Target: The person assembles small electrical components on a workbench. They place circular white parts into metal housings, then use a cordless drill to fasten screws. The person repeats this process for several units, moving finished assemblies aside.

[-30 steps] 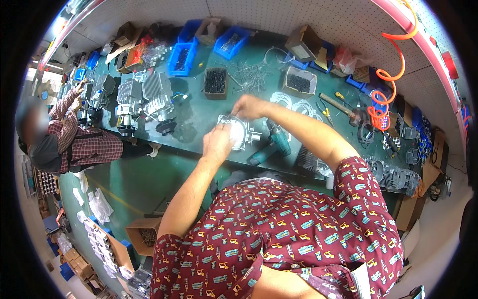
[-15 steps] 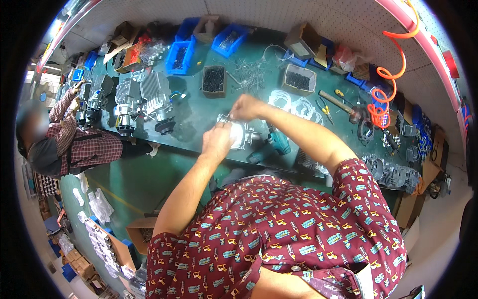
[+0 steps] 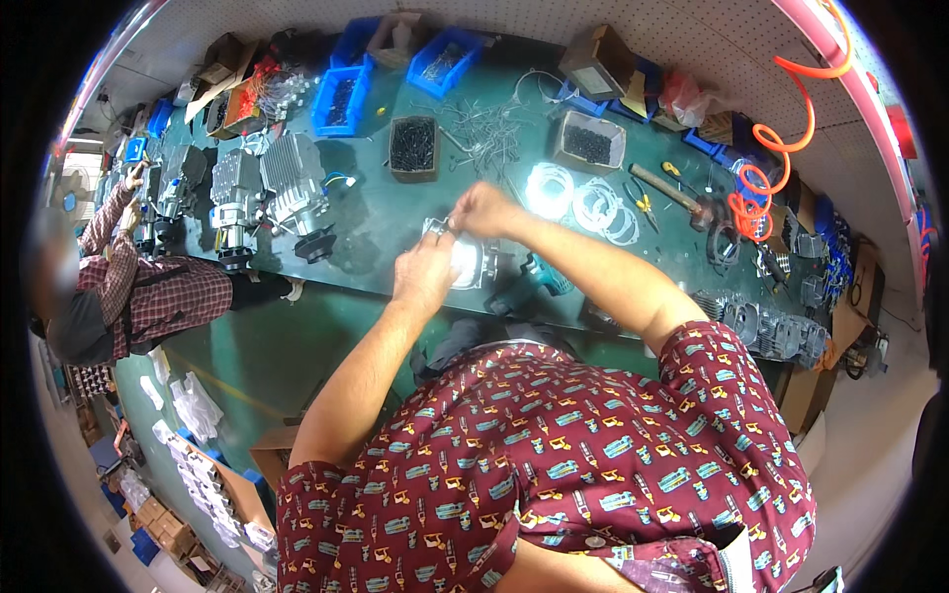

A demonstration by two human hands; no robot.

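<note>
A silvery metal housing (image 3: 469, 265) with a bright, glaring face lies near the front edge of the green workbench. My left hand (image 3: 425, 269) is closed over its left side, fingers bent at the far left corner. Just beyond, my right hand (image 3: 484, 211) pinches at that same corner, its fingertips almost meeting those of the left. Whatever small piece is between the right fingers is too little to make out. A teal power drill (image 3: 534, 283) lies right of the housing, under my right forearm.
Beyond my hands stand an open box of dark screws (image 3: 413, 145) and a white box (image 3: 589, 144) of similar pieces. White rings (image 3: 596, 205), pliers (image 3: 645, 206) and a hammer (image 3: 672, 193) lie right. Motor units (image 3: 293, 193) stand left, near a co-worker (image 3: 148, 296). An orange coiled hose (image 3: 766, 188) hangs right.
The whole view has shifted slightly. Both hands stay at the housing's far left corner, with the right fingertips a little lower and closer to the left ones.
</note>
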